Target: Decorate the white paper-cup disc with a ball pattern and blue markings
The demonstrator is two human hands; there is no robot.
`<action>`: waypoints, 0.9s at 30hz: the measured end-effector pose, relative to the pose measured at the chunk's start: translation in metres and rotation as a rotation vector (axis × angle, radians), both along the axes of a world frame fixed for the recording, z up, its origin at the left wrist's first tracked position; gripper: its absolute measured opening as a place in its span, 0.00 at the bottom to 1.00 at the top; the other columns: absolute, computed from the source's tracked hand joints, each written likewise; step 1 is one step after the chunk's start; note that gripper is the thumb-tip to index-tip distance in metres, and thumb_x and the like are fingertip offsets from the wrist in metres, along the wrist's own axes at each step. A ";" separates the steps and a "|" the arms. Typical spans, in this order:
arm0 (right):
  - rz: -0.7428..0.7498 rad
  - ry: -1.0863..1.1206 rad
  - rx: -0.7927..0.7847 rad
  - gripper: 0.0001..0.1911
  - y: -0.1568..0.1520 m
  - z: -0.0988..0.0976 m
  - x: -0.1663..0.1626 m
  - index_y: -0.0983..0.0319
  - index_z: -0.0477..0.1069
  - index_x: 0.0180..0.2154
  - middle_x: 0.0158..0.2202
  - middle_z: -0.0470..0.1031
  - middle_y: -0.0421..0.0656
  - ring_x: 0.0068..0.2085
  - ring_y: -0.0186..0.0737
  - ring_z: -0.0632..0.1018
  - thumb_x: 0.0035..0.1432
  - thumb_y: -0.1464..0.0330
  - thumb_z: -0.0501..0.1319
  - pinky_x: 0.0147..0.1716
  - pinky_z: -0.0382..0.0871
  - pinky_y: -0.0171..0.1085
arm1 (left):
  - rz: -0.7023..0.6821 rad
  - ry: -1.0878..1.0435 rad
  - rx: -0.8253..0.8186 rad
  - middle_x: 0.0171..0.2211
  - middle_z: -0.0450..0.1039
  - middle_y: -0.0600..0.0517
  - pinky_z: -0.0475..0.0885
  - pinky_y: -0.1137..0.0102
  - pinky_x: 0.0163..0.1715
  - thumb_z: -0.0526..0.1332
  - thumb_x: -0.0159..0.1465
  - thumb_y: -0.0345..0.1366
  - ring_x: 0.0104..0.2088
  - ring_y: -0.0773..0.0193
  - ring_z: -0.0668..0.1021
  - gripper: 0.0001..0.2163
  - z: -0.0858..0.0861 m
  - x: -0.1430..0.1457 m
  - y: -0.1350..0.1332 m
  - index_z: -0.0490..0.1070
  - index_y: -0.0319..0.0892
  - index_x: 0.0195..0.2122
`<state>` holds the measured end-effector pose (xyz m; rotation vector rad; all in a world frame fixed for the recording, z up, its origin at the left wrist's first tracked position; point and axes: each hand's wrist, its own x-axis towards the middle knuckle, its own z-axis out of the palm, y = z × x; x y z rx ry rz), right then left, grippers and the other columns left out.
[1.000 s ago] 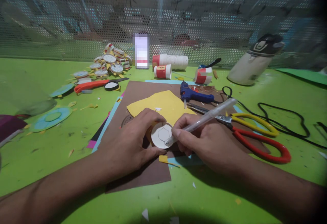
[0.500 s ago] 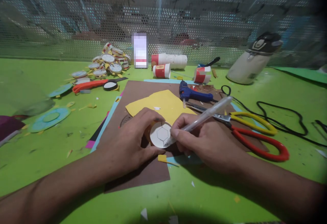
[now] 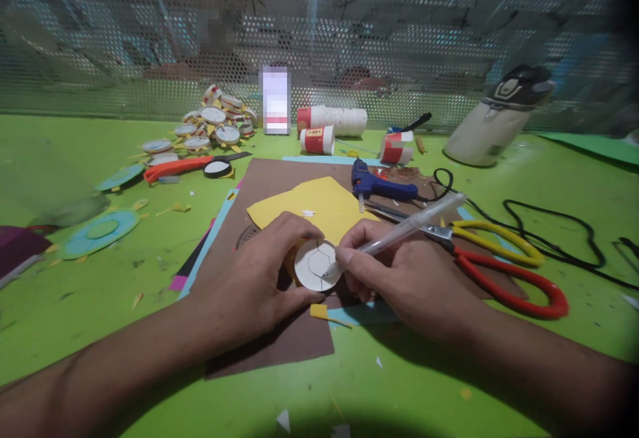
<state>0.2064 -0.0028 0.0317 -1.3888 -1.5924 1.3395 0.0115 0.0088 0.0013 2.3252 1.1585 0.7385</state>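
Observation:
A small white disc (image 3: 314, 266) with a hexagon and radiating lines drawn on it sits on a short cup-like base over a brown sheet (image 3: 294, 338). My left hand (image 3: 259, 278) curls around it, thumb and fingers gripping its sides. My right hand (image 3: 399, 275) pinches a clear pen (image 3: 399, 230), whose tip touches the disc's right edge. A yellow sheet (image 3: 319, 205) lies just behind the disc.
Red and yellow scissors (image 3: 499, 271) and a blue glue gun (image 3: 379, 188) with a black cord lie to the right. Paper cups (image 3: 319, 138), a pile of finished discs (image 3: 214, 125), an orange cutter (image 3: 174, 168), a blue ring (image 3: 100, 231) and a white jug (image 3: 489, 128) stand around. A mesh screen closes off the back.
The pen tip has shifted slightly along the disc's right edge. My left hand keeps its grip on the disc.

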 end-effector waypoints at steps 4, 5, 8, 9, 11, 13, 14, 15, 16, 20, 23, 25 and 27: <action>-0.013 0.012 -0.021 0.11 -0.001 0.003 -0.001 0.62 0.67 0.26 0.16 0.69 0.31 0.19 0.27 0.73 0.61 0.74 0.60 0.20 0.65 0.26 | -0.002 -0.006 -0.003 0.45 0.70 0.54 0.69 0.67 0.38 0.67 0.58 0.29 0.41 0.61 0.74 0.20 0.000 0.000 0.001 0.64 0.48 0.48; -0.021 0.015 -0.034 0.11 -0.001 0.004 -0.002 0.62 0.67 0.26 0.16 0.69 0.31 0.19 0.26 0.73 0.61 0.74 0.60 0.20 0.65 0.25 | -0.002 -0.006 -0.003 0.45 0.70 0.55 0.69 0.67 0.38 0.68 0.58 0.29 0.41 0.61 0.74 0.20 0.000 0.000 0.001 0.64 0.48 0.49; -0.033 0.031 -0.076 0.11 -0.001 0.006 -0.003 0.62 0.67 0.25 0.16 0.70 0.31 0.19 0.25 0.73 0.59 0.77 0.61 0.19 0.64 0.24 | 0.006 -0.007 0.002 0.44 0.70 0.55 0.69 0.68 0.37 0.68 0.57 0.29 0.39 0.61 0.74 0.20 0.000 0.000 0.001 0.65 0.48 0.48; -0.033 0.033 -0.086 0.11 -0.001 0.006 -0.004 0.62 0.67 0.25 0.16 0.70 0.31 0.19 0.25 0.73 0.58 0.78 0.61 0.19 0.64 0.24 | 0.010 -0.007 0.000 0.43 0.70 0.55 0.69 0.68 0.36 0.69 0.57 0.30 0.39 0.62 0.74 0.20 0.000 0.000 0.000 0.65 0.48 0.48; -0.032 0.036 -0.082 0.11 -0.001 0.006 -0.004 0.62 0.67 0.24 0.16 0.69 0.30 0.20 0.25 0.72 0.56 0.80 0.61 0.19 0.63 0.24 | 0.014 -0.009 -0.011 0.43 0.71 0.55 0.69 0.69 0.35 0.70 0.56 0.30 0.38 0.62 0.74 0.21 0.000 0.000 0.000 0.65 0.48 0.48; -0.027 0.030 -0.068 0.11 0.000 0.005 -0.004 0.62 0.68 0.24 0.16 0.69 0.30 0.20 0.25 0.72 0.55 0.80 0.61 0.20 0.63 0.24 | 0.015 -0.012 -0.017 0.43 0.71 0.55 0.69 0.68 0.35 0.70 0.56 0.30 0.38 0.62 0.74 0.21 -0.001 0.000 0.000 0.65 0.48 0.48; -0.020 0.026 -0.059 0.11 0.000 0.004 -0.003 0.62 0.68 0.24 0.17 0.69 0.31 0.20 0.25 0.72 0.55 0.80 0.61 0.20 0.64 0.24 | 0.014 -0.014 -0.015 0.43 0.71 0.55 0.69 0.68 0.36 0.70 0.56 0.30 0.39 0.61 0.74 0.21 -0.001 0.000 0.000 0.65 0.48 0.48; -0.013 0.022 -0.046 0.10 0.000 0.003 -0.002 0.62 0.68 0.24 0.17 0.69 0.31 0.21 0.26 0.72 0.54 0.79 0.61 0.20 0.64 0.25 | 0.014 -0.014 -0.013 0.43 0.71 0.54 0.69 0.68 0.36 0.70 0.56 0.30 0.39 0.61 0.74 0.21 -0.001 0.000 0.000 0.65 0.48 0.48; -0.004 0.014 -0.035 0.10 0.000 0.002 -0.002 0.62 0.68 0.24 0.18 0.69 0.31 0.21 0.27 0.72 0.55 0.78 0.61 0.21 0.64 0.25 | 0.014 -0.012 -0.013 0.43 0.71 0.54 0.69 0.68 0.36 0.69 0.56 0.30 0.39 0.61 0.74 0.20 -0.001 0.000 0.001 0.65 0.48 0.48; 0.012 -0.015 -0.025 0.09 -0.002 0.003 -0.001 0.61 0.68 0.24 0.18 0.70 0.32 0.22 0.28 0.72 0.54 0.78 0.61 0.21 0.64 0.26 | 0.023 -0.003 -0.026 0.43 0.71 0.55 0.69 0.67 0.35 0.69 0.56 0.31 0.38 0.61 0.74 0.21 -0.001 0.000 0.001 0.65 0.48 0.48; 0.013 -0.019 -0.053 0.10 -0.002 0.006 -0.002 0.61 0.68 0.24 0.18 0.70 0.33 0.21 0.28 0.71 0.54 0.79 0.60 0.21 0.63 0.27 | 0.026 -0.005 -0.027 0.43 0.71 0.54 0.69 0.67 0.36 0.69 0.57 0.31 0.39 0.60 0.74 0.20 -0.001 0.000 0.001 0.65 0.48 0.48; 0.021 -0.003 -0.059 0.10 -0.001 0.005 -0.001 0.62 0.68 0.24 0.18 0.70 0.33 0.21 0.28 0.71 0.54 0.79 0.60 0.21 0.63 0.27 | 0.023 -0.006 -0.027 0.43 0.71 0.54 0.69 0.66 0.36 0.69 0.57 0.31 0.39 0.60 0.74 0.20 -0.001 0.000 0.001 0.65 0.48 0.48; 0.018 0.040 -0.048 0.09 0.000 0.003 0.002 0.62 0.67 0.24 0.17 0.69 0.33 0.21 0.28 0.70 0.55 0.77 0.61 0.21 0.63 0.27 | 0.017 -0.006 -0.032 0.43 0.70 0.54 0.69 0.66 0.37 0.69 0.57 0.31 0.40 0.60 0.74 0.20 -0.001 0.000 0.001 0.65 0.48 0.48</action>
